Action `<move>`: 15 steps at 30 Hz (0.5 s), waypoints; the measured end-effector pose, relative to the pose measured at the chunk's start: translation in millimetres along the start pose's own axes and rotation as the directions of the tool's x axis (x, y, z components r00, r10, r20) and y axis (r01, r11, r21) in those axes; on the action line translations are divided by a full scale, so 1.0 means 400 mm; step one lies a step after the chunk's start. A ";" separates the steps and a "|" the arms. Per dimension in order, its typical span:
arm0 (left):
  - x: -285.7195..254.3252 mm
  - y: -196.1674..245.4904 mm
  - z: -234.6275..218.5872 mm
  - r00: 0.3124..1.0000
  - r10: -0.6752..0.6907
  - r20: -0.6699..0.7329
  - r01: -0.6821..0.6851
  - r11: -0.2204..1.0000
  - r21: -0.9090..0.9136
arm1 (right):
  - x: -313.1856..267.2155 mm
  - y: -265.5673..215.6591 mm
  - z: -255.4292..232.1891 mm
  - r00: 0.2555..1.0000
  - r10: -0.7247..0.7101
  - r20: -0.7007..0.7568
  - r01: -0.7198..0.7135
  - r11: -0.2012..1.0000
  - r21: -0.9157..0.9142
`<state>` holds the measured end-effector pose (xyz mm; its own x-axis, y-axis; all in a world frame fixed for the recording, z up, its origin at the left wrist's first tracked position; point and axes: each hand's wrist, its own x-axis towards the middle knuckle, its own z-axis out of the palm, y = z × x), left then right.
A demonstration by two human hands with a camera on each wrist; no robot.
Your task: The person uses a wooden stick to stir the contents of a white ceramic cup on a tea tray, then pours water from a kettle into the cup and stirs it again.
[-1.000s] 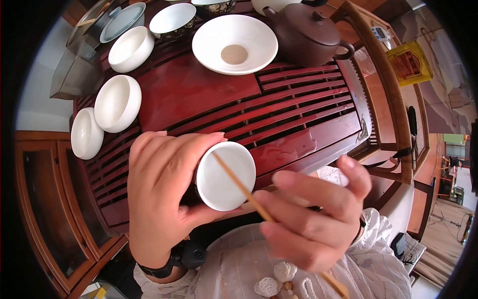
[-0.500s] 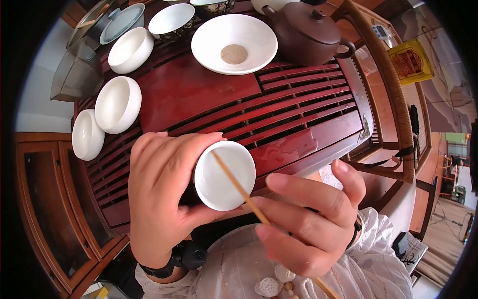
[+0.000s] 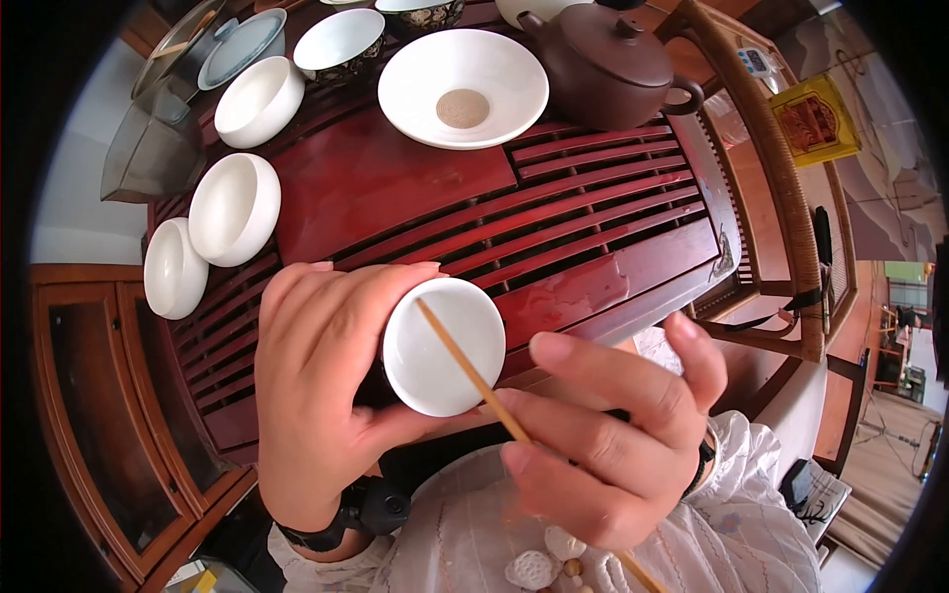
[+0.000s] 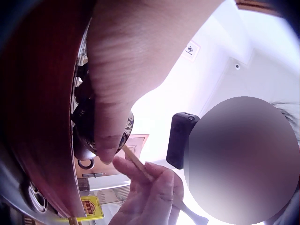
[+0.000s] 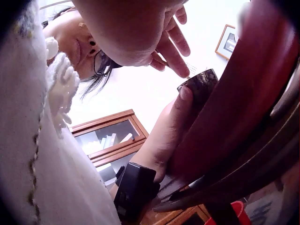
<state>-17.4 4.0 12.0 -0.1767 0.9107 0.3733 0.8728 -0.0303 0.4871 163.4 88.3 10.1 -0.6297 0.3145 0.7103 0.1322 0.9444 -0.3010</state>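
Observation:
My left hand grips a small cup with thumb and fingers around its side, its white inside facing the head camera. In the right wrist view the cup's outside is dark and patterned. Between the fingers of my right hand is a thin wooden stick, its narrow end over the cup's mouth. The left wrist view shows a flatter, wider tail on the stick, past the right hand. Both hands are at the near edge of a red slatted tea tray.
Beyond the hands sits a wide white bowl with a brown disc in its bottom, beside a dark brown teapot. Several white cups line the tray's left side, near a pale blue lidded bowl. A rattan chair stands at right.
My right hand has shifted slightly left and its blur is gone. The cup has moved a little left with the left hand; the stick is still over it.

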 end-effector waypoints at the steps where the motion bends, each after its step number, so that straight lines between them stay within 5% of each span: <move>1: 0.000 -0.001 0.000 1.000 0.005 0.005 -0.005 1.000 0.001 | 0.001 0.001 0.000 1.000 0.000 0.000 0.000 1.000 0.001; 7: -0.001 -0.003 0.002 1.000 0.014 -0.005 -0.014 1.000 0.005 | 0.008 0.016 0.014 0.987 -0.155 -0.034 0.157 0.985 0.076; 11: -0.001 -0.005 0.000 1.000 0.011 0.004 -0.011 1.000 -0.013 | -0.003 0.010 0.001 0.999 -0.026 -0.023 0.026 1.000 0.002; 15: -0.005 -0.004 0.000 1.000 -0.002 0.022 0.002 1.000 -0.003 | 0.013 0.033 -0.039 0.984 -0.040 0.173 0.012 0.988 0.157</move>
<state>-18.6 2.2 10.6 -0.1685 0.9197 0.3546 0.8709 -0.0297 0.4906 173.9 103.7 19.8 -0.7572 0.2554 0.6012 0.0025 0.9215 -0.3884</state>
